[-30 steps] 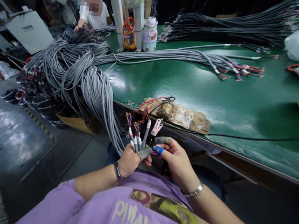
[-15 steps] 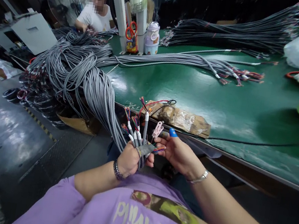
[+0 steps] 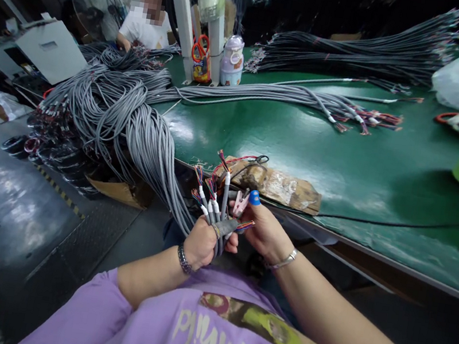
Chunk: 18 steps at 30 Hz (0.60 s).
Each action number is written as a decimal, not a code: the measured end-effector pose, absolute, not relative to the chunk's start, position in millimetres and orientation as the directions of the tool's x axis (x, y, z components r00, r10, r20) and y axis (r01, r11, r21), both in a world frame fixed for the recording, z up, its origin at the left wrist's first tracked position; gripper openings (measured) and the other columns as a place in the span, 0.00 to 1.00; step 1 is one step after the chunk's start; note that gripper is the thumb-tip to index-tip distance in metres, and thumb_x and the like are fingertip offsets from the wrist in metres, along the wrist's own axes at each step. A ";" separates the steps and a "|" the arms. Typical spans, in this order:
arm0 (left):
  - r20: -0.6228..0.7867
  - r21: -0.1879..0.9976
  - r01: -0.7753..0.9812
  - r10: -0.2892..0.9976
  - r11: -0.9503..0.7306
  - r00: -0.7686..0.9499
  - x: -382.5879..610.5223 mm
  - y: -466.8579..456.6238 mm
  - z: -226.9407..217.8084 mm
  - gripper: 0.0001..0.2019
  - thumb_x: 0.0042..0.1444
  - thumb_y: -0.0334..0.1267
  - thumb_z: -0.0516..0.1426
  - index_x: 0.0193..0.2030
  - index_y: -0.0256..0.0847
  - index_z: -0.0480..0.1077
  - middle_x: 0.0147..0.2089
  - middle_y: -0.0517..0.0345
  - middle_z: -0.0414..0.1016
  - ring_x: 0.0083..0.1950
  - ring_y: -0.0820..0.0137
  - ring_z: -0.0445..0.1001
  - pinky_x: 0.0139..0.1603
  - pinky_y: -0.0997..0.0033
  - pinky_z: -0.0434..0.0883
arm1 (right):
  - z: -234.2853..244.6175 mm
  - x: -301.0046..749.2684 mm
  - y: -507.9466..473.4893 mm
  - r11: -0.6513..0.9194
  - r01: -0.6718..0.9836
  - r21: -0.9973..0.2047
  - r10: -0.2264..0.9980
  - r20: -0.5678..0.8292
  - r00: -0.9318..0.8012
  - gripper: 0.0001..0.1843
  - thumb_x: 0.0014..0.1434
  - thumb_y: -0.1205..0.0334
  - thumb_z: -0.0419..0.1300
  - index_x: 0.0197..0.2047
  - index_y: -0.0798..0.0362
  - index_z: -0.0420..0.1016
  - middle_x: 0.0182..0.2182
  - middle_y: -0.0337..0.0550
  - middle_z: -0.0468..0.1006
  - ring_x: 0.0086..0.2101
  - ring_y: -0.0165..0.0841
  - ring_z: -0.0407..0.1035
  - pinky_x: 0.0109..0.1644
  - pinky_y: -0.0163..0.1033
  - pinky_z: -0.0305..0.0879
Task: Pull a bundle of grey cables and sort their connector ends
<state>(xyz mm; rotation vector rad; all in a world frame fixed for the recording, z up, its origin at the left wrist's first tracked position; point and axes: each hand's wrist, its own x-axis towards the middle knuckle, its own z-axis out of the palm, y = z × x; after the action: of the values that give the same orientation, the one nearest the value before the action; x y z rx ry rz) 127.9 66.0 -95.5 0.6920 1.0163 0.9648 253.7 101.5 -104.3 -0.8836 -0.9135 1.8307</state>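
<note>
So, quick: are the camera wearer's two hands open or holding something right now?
Left hand: closed around several gray cables.
Right hand: at the pink clip; whether it grips anything cannot be told.

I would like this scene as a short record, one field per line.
Left hand: closed around several gray cables
Right hand: at the pink clip, hold unclear
Blue cover: on the right thumb
Wire ends: multicolored, protruding from the cables
Green bench: wooden board near its front edge
Background: person in a white top
</note>
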 end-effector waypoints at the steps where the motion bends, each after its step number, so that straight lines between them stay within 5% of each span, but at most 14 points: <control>1: -0.381 0.843 -0.327 0.903 0.427 0.197 128.1 66.1 -96.3 0.24 0.37 0.53 0.68 0.30 0.33 0.71 0.19 0.59 0.70 0.18 0.75 0.67 0.22 0.73 0.70 | -103.5 252.6 102.0 -0.384 -0.438 -0.813 0.901 -0.225 -0.372 0.34 0.50 0.26 0.53 0.31 0.52 0.74 0.19 0.42 0.72 0.16 0.34 0.62 0.21 0.41 0.62; 6: -0.381 0.851 -0.307 0.903 0.426 0.199 128.3 65.9 -100.5 0.25 0.37 0.53 0.68 0.32 0.33 0.71 0.20 0.59 0.71 0.18 0.74 0.68 0.22 0.72 0.71 | -107.7 250.5 106.1 -0.388 -0.558 -0.733 0.919 -0.260 -0.297 0.27 0.48 0.33 0.62 0.29 0.52 0.74 0.22 0.42 0.74 0.20 0.33 0.66 0.25 0.40 0.65; 13: -0.355 0.867 -0.297 0.914 0.400 0.194 125.2 57.5 -94.3 0.23 0.39 0.54 0.67 0.27 0.33 0.70 0.19 0.58 0.70 0.18 0.75 0.67 0.21 0.73 0.70 | -109.1 257.0 104.0 -0.415 -0.604 -0.680 0.909 -0.278 -0.311 0.27 0.50 0.32 0.60 0.30 0.51 0.73 0.28 0.42 0.76 0.27 0.33 0.68 0.32 0.38 0.67; 18: -0.336 0.880 -0.302 0.929 0.368 0.153 121.1 49.9 -93.8 0.22 0.39 0.53 0.67 0.24 0.33 0.70 0.18 0.57 0.70 0.17 0.75 0.68 0.20 0.75 0.69 | -102.8 261.2 103.7 -0.450 -0.583 -0.676 0.891 -0.301 -0.339 0.20 0.53 0.41 0.62 0.34 0.52 0.76 0.29 0.42 0.76 0.27 0.31 0.68 0.32 0.36 0.66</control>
<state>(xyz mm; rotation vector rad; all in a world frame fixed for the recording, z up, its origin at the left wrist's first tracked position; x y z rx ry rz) 121.1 49.9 -93.8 0.7516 1.0507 1.0133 261.2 103.7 -102.8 -0.8124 -0.5704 1.9226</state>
